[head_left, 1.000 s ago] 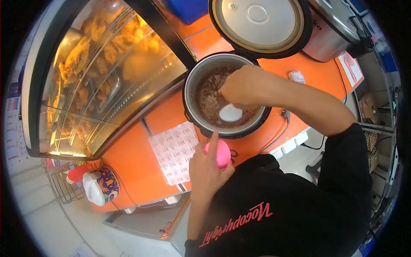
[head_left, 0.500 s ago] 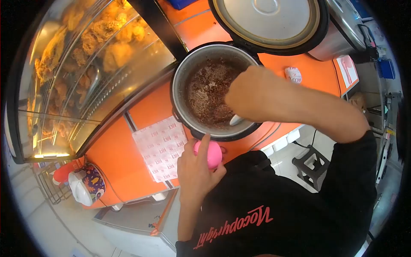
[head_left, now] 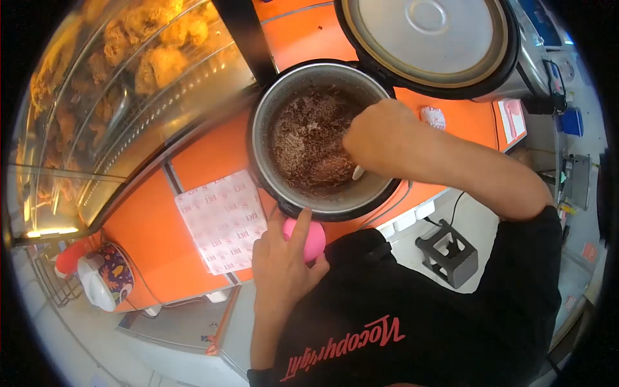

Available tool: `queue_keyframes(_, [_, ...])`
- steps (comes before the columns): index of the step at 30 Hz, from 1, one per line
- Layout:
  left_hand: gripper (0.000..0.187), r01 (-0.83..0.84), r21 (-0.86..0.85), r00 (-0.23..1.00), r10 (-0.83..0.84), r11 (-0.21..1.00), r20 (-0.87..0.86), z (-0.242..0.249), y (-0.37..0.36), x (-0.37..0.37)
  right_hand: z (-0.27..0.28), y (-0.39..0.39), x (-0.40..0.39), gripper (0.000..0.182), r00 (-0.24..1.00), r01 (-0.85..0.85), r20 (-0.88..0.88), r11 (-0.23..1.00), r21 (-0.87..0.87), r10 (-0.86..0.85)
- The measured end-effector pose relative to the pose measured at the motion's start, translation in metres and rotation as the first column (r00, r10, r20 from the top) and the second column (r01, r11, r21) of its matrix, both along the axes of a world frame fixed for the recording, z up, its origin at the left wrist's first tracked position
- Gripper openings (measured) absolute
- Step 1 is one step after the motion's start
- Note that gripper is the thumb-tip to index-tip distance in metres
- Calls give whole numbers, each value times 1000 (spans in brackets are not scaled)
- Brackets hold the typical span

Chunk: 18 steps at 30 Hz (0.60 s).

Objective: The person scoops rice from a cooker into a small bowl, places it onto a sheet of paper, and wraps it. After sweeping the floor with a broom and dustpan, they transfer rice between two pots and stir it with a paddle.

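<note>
My left hand (head_left: pixel 284 258) is wrapped round a small pink cup (head_left: pixel 311 242), close to the front rim of the rice cooker pot (head_left: pixel 261 138). The cup's inside is hidden from this angle. Over the right part of the pot, my right hand (head_left: pixel 380 138) is curled in a fist on a rice paddle (head_left: pixel 358 172); only a pale bit of it shows beneath the hand. Reddish-brown cooked rice (head_left: pixel 309 138) covers the pot's bottom and lies heaped unevenly. The cooker's round lid (head_left: pixel 419 32) stands raised behind the pot.
A glass display case (head_left: pixel 148 129) with fried chicken stands at the left. Printed wrapping paper (head_left: pixel 222 219) lies on the orange counter (head_left: pixel 151 258). A wrapped packet (head_left: pixel 433 117) sits right of the pot. A patterned container (head_left: pixel 113 274) is at the far left, a grey stool (head_left: pixel 448 251) below.
The view has shifted, so the case and paper sit further left. My right fist has moved slightly within the pot, and less of the paddle shows. My left hand keeps the pink cup.
</note>
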<state>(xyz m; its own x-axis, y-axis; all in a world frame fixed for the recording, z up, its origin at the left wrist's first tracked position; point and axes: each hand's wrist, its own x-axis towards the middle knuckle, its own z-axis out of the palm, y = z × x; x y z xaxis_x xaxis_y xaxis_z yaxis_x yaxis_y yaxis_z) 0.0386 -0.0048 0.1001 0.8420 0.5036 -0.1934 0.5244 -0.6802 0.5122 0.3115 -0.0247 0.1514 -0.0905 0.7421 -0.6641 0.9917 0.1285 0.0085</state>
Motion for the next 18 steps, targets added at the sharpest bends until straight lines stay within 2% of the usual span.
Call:
queue_keyframes(2, [84, -5, 0, 1000, 5, 1000, 6, -1, 1, -1, 22, 3, 8, 13, 994, 35, 102, 995, 98, -45])
queue_keyframes(3, [84, -2, 10, 1000, 2, 1000, 9, -2, 2, -2, 37, 4, 10, 13, 994, 26, 101, 996, 87, -35])
queue_keyframes(5, [85, 3, 25, 1000, -3, 1000, -3, -1, 1, -1, 61, 1, 11, 13, 993, -40, 121, 972, 229, 13])
queue_keyframes(6, [85, 5, 19, 1000, -5, 1000, -3, -1, 1, -1, 52, 0, 9, 13, 993, -39, 122, 974, 223, 11])
queue_keyframes(8, [85, 9, -19, 1000, -9, 1000, -1, -2, 3, -1, 18, -2, 3, 11, 991, -96, 100, 994, 49, 91])
queue_keyframes(12, [82, -26, -21, 999, 25, 999, -32, -4, -1, -2, -8, -2, 14, 11, 992, -55, 122, 992, 110, 41])
queue_keyframes(15, [90, 10, 18, 1000, -10, 1000, 22, -13, -2, -8, 7, -7, 21, 12, 987, -34, 164, 983, 183, 3])
queue_keyframes(17, [87, -51, 14, 963, 46, 999, 267, -25, -8, -13, 36, -8, 13, 13, 991, -7, 130, 963, 268, -29])
queue_keyframes(18, [87, -46, 14, 963, 40, 999, 268, -22, -7, -11, 33, -9, 11, 13, 991, -2, 132, 963, 269, -34])
